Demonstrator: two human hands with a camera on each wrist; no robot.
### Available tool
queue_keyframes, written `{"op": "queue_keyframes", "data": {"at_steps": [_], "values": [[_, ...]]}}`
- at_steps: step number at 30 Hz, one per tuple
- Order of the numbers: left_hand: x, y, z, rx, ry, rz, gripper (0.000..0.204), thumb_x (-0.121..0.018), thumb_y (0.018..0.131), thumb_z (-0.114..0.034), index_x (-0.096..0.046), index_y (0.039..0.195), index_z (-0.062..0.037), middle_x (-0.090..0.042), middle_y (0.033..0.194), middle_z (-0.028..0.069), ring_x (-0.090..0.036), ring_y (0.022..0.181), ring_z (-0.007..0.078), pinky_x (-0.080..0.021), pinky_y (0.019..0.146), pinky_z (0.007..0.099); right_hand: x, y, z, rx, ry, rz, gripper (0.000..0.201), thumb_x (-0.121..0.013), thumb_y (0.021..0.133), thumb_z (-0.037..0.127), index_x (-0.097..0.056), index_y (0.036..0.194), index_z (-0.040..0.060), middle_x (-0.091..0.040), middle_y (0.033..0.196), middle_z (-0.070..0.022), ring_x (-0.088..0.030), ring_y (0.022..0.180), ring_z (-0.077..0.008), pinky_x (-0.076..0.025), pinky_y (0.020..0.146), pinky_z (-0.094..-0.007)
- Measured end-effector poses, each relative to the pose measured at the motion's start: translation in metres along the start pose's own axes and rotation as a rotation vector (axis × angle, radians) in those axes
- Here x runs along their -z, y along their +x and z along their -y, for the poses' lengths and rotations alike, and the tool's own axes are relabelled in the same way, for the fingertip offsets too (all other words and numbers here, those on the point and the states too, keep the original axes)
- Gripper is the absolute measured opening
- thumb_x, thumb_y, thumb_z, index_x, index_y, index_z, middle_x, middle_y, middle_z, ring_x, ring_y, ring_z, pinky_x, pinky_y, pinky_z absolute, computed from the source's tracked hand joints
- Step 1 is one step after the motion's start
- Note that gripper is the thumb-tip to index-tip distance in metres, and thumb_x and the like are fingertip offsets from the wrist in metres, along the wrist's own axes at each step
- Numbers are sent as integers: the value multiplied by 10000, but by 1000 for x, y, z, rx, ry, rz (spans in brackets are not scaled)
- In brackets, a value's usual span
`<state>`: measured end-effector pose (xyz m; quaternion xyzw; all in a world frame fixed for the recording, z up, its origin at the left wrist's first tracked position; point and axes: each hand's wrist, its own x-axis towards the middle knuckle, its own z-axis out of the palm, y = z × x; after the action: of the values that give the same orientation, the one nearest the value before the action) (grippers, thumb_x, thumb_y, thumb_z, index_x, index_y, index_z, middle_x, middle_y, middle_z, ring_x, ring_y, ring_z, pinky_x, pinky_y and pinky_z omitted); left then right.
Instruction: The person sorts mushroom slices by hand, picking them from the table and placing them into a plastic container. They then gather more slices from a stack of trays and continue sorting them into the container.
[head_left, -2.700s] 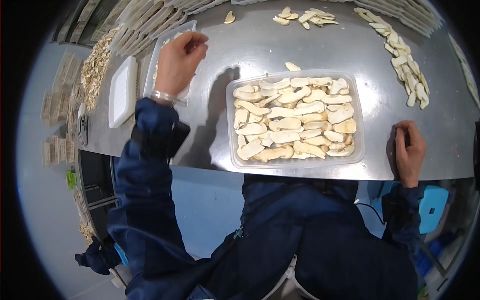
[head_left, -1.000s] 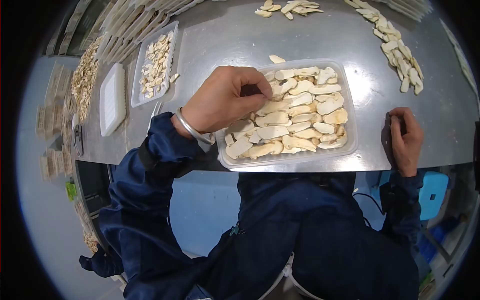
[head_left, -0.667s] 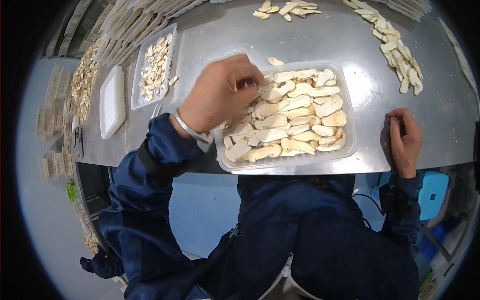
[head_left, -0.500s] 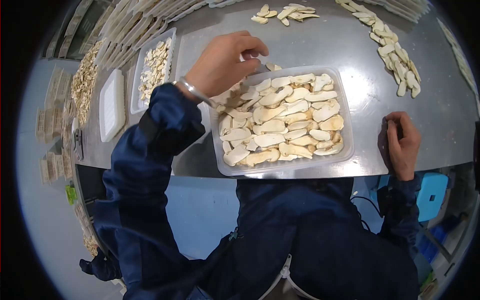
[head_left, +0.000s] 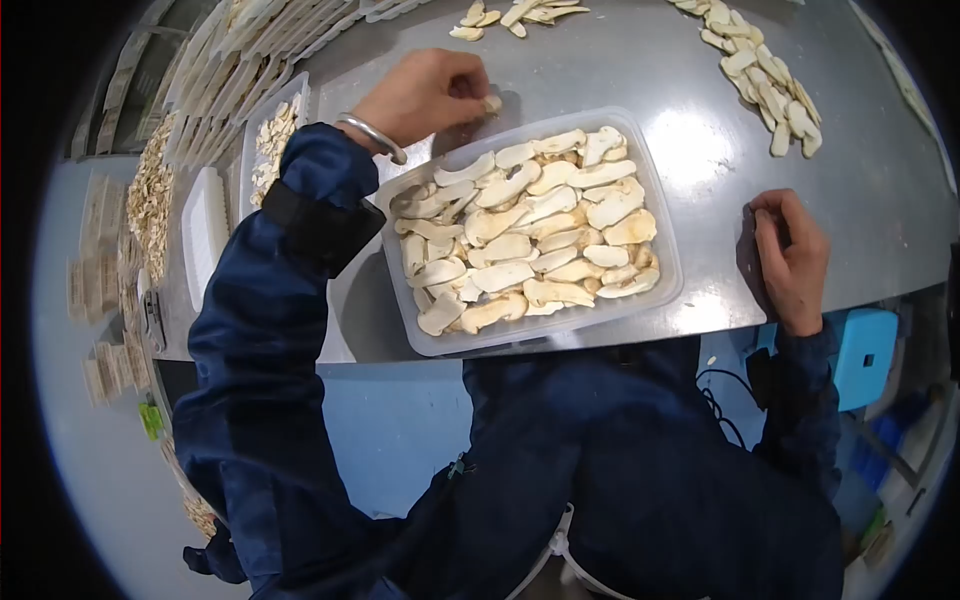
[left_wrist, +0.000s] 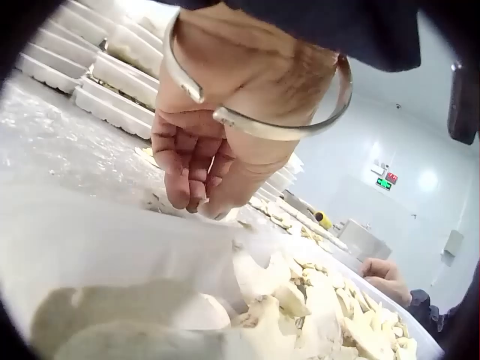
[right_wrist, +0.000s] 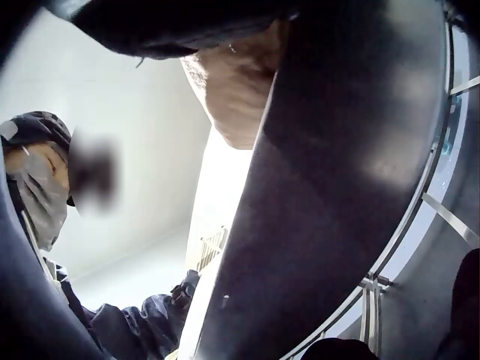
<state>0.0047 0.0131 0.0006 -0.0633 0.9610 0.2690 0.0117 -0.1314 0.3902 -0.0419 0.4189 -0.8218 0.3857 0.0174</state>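
My left hand (head_left: 425, 95) is over the steel table just behind a clear plastic box, its thumb and fingertips pinching a small pale mushroom slice (head_left: 491, 104). In the left wrist view the fingers (left_wrist: 180, 169) point down beyond the box's near wall, thumb against them. The plastic box (head_left: 665, 265) holds rows of overlapping mushroom slices (head_left: 510, 240). Right of the box, my right hand (head_left: 795, 260) rests on its side near the table's front edge, fingers loosely curled with nothing in them. The right wrist view shows only a part of that hand (right_wrist: 236, 97).
A long pile of mushroom slices (head_left: 765, 80) lies at the back right, a smaller heap (head_left: 530, 14) at the back. To the left stand a white tray of small pieces (head_left: 268, 150), a white tray (head_left: 205, 235) and stacked trays (head_left: 235, 70). The steel table (head_left: 590, 65) ends before my body.
My left hand has gone from the left tray to the box's left part, then back past its far rim to the loose slice behind it. My right hand stays put.
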Motion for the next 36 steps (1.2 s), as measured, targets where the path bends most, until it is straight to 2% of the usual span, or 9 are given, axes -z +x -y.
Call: {"op": "queue_keyframes", "data": {"at_steps": [2,6,9,11,15,19,30,33,36], "values": [[8,-7,5,-14,-46,-97,165,-728,827,-129,-684,918,1,-655,734,36,-613,699,77,-507,651,245,0,-1,-2,-5,-10,5,57,-577,871,33,-600,914,4,-544,693,-78,-487,592,-137,-411,575,-270],[10,-36,-39,57,-430,-42,90,-700,845,-63,-702,926,-26,-692,787,22,-619,709,56,-513,660,222,-2,-1,-3,-1,-9,-8,60,-579,871,37,-604,914,4,-535,678,-70,-483,586,-131,-411,570,-270],[-4,-58,-93,111,-371,141,60,-697,850,-31,-675,902,-9,-661,827,32,-598,759,87,-475,677,242,-2,-1,-2,-21,-25,8,59,-580,870,39,-606,909,3,-539,671,-63,-491,588,-124,-413,573,-265],[-29,-68,-101,-4,-362,89,57,-697,834,-22,-665,878,-1,-613,786,20,-569,701,90,-465,663,249,-3,0,-3,2,-33,-3,59,-582,869,43,-608,908,5,-542,671,-62,-495,590,-123,-414,574,-264],[-42,-73,-121,43,-338,127,70,-705,816,-25,-653,842,14,-573,771,19,-545,674,89,-460,636,244,-1,0,-2,-23,-27,1,63,-583,869,47,-611,909,8,-544,665,-57,-498,590,-123,-415,574,-265],[-56,-74,-119,112,-385,152,77,-711,810,-36,-650,817,11,-571,762,23,-551,659,91,-460,604,248,-2,-2,-1,-31,-28,3,60,-584,871,56,-616,903,16,-552,664,-58,-500,586,-121,-419,572,-270],[-59,-71,-112,-43,-164,62,121,-728,758,-64,-629,822,-39,-572,734,73,-553,640,181,-454,594,308,-4,-1,5,-9,-63,9,65,-582,875,71,-622,893,23,-562,659,-70,-511,568,-140,-425,558,-273],[-42,-63,-101,-63,-258,-29,108,-717,769,-34,-639,844,-36,-593,760,74,-569,664,163,-460,604,295,-4,0,8,-11,-52,-2,57,-585,869,58,-623,888,21,-560,660,-77,-513,567,-144,-427,556,-275],[-3,-34,-60,-107,46,-273,66,-670,841,-59,-656,888,-15,-641,766,45,-584,690,125,-471,637,261,-4,0,10,-13,-29,-5,49,-585,860,42,-617,884,13,-555,664,-87,-511,563,-153,-426,556,-277]]}}
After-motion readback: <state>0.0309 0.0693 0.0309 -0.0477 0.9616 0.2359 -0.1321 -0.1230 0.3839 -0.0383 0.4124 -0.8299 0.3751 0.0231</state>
